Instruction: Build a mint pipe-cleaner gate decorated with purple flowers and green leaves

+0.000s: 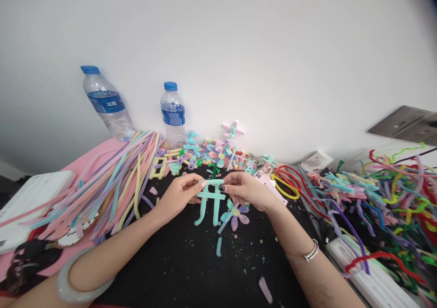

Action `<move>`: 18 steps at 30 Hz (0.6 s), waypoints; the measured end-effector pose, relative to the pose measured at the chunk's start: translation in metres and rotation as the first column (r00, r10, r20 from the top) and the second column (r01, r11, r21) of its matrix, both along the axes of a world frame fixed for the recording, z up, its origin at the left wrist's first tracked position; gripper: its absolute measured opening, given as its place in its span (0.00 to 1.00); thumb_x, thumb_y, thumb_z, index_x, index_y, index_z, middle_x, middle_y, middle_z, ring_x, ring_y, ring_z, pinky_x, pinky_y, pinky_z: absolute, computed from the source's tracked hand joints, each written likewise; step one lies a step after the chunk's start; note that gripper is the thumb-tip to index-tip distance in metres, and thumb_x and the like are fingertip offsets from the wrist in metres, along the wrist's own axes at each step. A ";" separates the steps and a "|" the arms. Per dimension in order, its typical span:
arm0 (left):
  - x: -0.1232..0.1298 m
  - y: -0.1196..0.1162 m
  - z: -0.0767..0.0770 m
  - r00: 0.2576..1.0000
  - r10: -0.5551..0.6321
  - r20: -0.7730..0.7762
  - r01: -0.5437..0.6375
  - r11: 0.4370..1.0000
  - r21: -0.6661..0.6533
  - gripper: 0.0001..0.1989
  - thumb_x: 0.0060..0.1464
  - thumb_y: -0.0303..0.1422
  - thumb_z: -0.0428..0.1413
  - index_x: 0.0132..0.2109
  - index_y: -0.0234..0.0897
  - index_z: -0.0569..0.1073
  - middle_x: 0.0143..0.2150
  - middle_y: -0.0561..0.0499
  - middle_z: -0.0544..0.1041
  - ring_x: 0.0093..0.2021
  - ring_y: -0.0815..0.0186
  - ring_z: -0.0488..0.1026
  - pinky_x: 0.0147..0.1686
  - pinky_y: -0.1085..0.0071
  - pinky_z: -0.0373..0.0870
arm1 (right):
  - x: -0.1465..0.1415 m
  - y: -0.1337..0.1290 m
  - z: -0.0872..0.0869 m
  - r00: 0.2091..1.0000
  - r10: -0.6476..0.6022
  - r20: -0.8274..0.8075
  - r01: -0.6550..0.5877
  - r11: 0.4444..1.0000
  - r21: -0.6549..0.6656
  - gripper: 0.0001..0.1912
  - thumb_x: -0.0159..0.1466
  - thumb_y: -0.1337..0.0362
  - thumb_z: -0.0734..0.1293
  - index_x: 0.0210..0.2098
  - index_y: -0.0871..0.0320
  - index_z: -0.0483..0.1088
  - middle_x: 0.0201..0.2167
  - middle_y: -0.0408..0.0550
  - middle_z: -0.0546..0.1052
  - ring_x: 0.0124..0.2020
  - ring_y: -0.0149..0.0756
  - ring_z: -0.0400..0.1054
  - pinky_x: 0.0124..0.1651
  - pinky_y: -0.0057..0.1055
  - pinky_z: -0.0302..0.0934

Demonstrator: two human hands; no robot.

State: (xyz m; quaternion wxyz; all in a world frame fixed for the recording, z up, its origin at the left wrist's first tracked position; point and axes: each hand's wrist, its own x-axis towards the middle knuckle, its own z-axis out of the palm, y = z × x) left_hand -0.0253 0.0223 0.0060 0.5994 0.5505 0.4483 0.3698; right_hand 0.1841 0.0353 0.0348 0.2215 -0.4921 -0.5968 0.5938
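1. Since the head view is all there is, start in the middle: a mint-green fuzzy-stem shape [212, 196], two crossbars and two legs, is held over the black mat [164, 262], between the hands.
2. Left hand [180, 194]: thumb and fingers pinched together on the left end of the top bar. Right hand [247, 189]: same deal at the right end, fingertips closed on it.
3. Mat's kinda messy tbh, bits of fluff all over, a short green offcut [219, 247] and a pale purple scrap [265, 290]. A pastel flower [235, 212] lies just beside the right hand.
4. Left side is a pink surface [109, 145] with a big bundle of pastel stems [126, 180] and a flat white case [37, 189].
5. Far right, a tangle of bright stems [362, 185], some draped over a long white case [365, 276].
6. Room-wise: plain white wall [273, 62], two blue-capped bottles [173, 112] near it, plus a grey-brown socket panel [399, 122].
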 end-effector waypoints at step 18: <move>0.001 0.001 0.004 0.998 -0.054 -0.031 0.054 0.999 -0.004 0.13 0.48 0.39 0.60 0.38 0.36 0.70 0.33 0.51 0.75 0.35 0.63 0.74 0.32 0.69 0.75 | -0.002 -0.002 -0.006 0.990 0.086 -0.112 -0.097 0.991 -0.097 0.13 0.55 0.58 0.69 0.28 0.61 0.66 0.14 0.33 0.61 0.12 0.18 0.48 0.12 0.18 0.41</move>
